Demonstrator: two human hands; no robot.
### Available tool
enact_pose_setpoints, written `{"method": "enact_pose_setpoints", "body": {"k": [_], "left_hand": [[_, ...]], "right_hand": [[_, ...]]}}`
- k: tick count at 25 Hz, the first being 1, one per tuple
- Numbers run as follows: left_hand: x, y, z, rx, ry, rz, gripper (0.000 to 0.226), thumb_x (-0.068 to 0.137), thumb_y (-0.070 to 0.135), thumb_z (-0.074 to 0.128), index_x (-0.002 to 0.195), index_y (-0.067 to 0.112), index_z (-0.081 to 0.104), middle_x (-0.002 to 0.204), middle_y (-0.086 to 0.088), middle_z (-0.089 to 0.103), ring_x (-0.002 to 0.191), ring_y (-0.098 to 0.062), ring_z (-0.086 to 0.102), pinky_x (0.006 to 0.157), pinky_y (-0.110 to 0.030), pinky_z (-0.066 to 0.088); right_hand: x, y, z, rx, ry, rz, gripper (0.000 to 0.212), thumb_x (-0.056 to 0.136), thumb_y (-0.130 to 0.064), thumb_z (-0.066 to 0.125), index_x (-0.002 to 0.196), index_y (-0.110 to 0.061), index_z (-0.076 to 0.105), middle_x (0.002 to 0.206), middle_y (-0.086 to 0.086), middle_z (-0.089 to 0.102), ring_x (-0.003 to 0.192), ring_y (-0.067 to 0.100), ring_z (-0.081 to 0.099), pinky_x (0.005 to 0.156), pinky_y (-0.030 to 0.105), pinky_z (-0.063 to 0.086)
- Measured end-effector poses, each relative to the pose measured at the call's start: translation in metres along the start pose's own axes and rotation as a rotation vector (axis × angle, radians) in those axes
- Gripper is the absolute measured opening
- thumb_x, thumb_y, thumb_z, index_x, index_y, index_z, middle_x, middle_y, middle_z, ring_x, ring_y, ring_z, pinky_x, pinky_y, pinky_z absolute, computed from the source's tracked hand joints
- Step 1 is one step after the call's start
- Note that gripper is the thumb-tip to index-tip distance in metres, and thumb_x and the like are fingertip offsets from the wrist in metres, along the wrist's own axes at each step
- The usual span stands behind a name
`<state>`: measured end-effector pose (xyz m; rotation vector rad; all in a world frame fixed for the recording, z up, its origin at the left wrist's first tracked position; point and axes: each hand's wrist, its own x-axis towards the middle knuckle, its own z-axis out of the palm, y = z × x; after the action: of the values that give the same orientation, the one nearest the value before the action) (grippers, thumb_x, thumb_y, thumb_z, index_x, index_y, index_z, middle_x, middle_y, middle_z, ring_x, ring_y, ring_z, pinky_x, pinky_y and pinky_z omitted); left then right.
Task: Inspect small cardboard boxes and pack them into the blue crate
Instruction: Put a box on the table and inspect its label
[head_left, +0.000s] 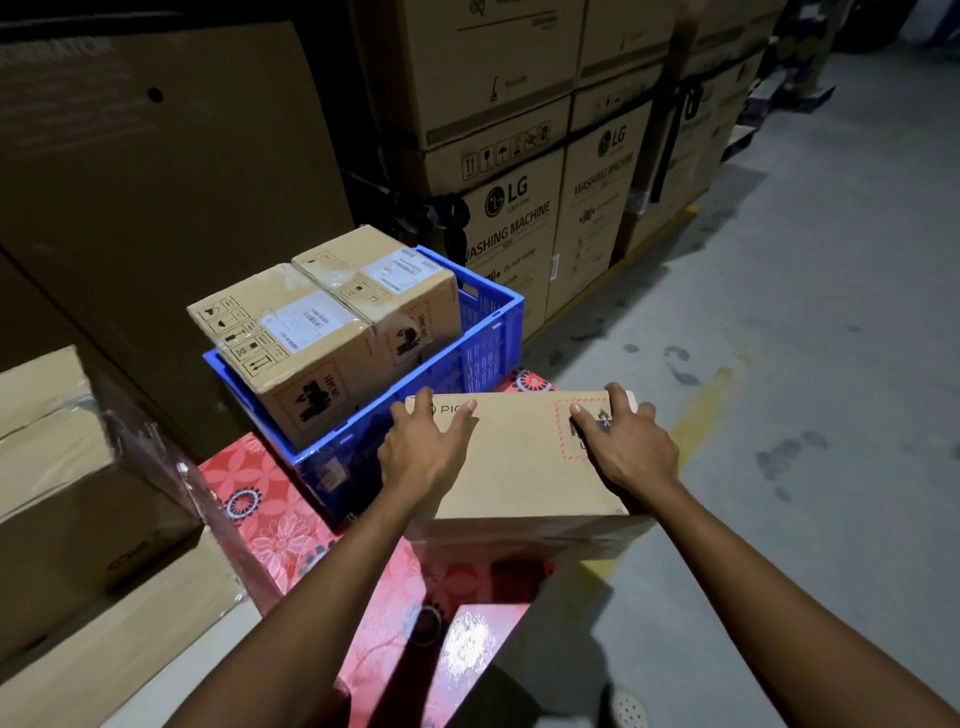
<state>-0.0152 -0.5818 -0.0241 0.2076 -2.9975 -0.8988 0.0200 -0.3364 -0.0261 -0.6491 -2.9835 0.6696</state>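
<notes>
inside the crate (493, 312), at the far left, two boxes (322, 332) already stand side by side. near right of it, the left hand (423, 447) and right hand (623, 441) grip a third box (524, 467) by its ends. packing seems partly done.

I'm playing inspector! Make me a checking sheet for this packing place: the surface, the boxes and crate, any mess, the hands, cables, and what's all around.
Surface: red flowery cloth under the blue crate.
Job's things: blue crate holds two small boxes side by side, sticking up above its rim; a third box is outside the crate, in front of it.
Clutter: brown cartons at the left.
Hands: left hand and right hand grip the third box, fingers curled over its far edge.
Cables: nothing seen.
Surroundings: stacked washing machine cartons with black straps; grey floor with dark smudges.
</notes>
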Motion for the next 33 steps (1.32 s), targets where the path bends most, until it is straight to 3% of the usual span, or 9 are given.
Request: {"method": "enact_pose_setpoints", "body": {"k": [6,11,15,18,22,25,27,29,33], "left_hand": [[-0.050,-0.023,-0.002,-0.195,0.126,0.031,0.057,0.093,0.067,0.051,0.136,0.029,0.053,0.134,-0.006,0.047,0.116,-0.034,0.058,0.088,-0.042,0.045],[-0.050,-0.035,0.002,-0.573,0.220,0.137,0.054,0.086,0.066,0.053,0.102,0.015,0.064,0.114,-0.001,0.051,0.093,-0.013,0.058,0.080,-0.028,0.042],[-0.052,-0.063,0.031,-0.596,0.151,0.086,0.027,0.096,0.033,0.066,0.083,0.010,0.059,0.105,-0.002,0.050,0.096,-0.025,0.061,0.083,-0.032,0.049],[-0.064,-0.083,0.049,-0.587,0.047,0.001,0.029,0.094,0.039,0.066,0.097,0.011,0.059,0.115,-0.003,0.049,0.110,-0.024,0.062,0.085,-0.032,0.049],[-0.053,-0.081,0.042,-0.394,-0.059,0.001,0.059,0.091,0.046,0.069,0.135,0.014,0.046,0.139,-0.008,0.047,0.123,-0.027,0.055,0.087,-0.032,0.042],[-0.017,-0.075,0.037,-0.312,-0.265,-0.040,0.108,0.079,0.061,0.077,0.158,0.016,0.019,0.155,-0.015,0.039,0.135,-0.035,0.048,0.103,-0.043,0.044],[0.000,-0.067,0.040,-0.273,-0.393,-0.083,0.136,0.060,0.073,0.082,0.160,0.023,0.005,0.157,-0.016,0.035,0.137,-0.035,0.045,0.111,-0.049,0.041],[0.008,-0.063,0.047,-0.214,-0.478,-0.145,0.142,0.062,0.060,0.088,0.161,0.025,-0.008,0.160,-0.020,0.023,0.141,-0.039,0.037,0.115,-0.051,0.036],[0.023,-0.063,0.057,-0.183,-0.507,-0.259,0.156,0.053,0.053,0.094,0.159,0.022,-0.016,0.160,-0.018,0.025,0.144,-0.040,0.032,0.117,-0.056,0.033]], "right_hand": [[-0.071,0.013,0.003,0.184,0.224,0.055,0.052,0.093,-0.068,0.045,0.136,-0.040,0.040,0.119,0.010,0.051,0.096,0.038,0.062,0.078,0.042,0.045],[-0.078,0.020,0.017,0.456,0.340,0.045,0.043,0.096,-0.049,0.058,0.125,-0.018,0.050,0.123,0.012,0.050,0.098,0.034,0.061,0.076,0.034,0.041],[-0.089,0.037,0.049,0.482,0.261,0.101,0.035,0.096,-0.044,0.062,0.110,-0.013,0.052,0.123,0.011,0.049,0.095,0.032,0.060,0.076,0.033,0.038],[-0.104,0.053,0.075,0.411,0.150,0.122,0.033,0.095,-0.046,0.062,0.106,-0.016,0.052,0.125,0.011,0.048,0.081,0.025,0.055,0.073,0.032,0.040],[-0.096,0.052,0.069,0.352,0.034,0.155,0.045,0.092,-0.054,0.062,0.116,-0.018,0.049,0.133,0.010,0.044,0.087,0.028,0.060,0.075,0.034,0.042],[-0.068,0.040,0.055,0.269,-0.108,0.182,0.083,0.085,-0.062,0.067,0.147,-0.018,0.032,0.145,0.016,0.038,0.117,0.038,0.058,0.088,0.043,0.047],[-0.050,0.031,0.047,0.262,-0.231,0.222,0.112,0.077,-0.061,0.075,0.159,-0.025,0.008,0.150,0.019,0.034,0.129,0.041,0.050,0.101,0.046,0.045],[-0.040,0.026,0.043,0.278,-0.330,0.267,0.129,0.074,-0.056,0.081,0.159,-0.032,-0.013,0.154,0.023,0.026,0.137,0.042,0.042,0.108,0.046,0.042],[-0.034,0.026,0.040,0.321,-0.374,0.320,0.139,0.074,-0.048,0.086,0.154,-0.036,-0.027,0.159,0.025,0.016,0.143,0.041,0.034,0.109,0.045,0.038]]}}
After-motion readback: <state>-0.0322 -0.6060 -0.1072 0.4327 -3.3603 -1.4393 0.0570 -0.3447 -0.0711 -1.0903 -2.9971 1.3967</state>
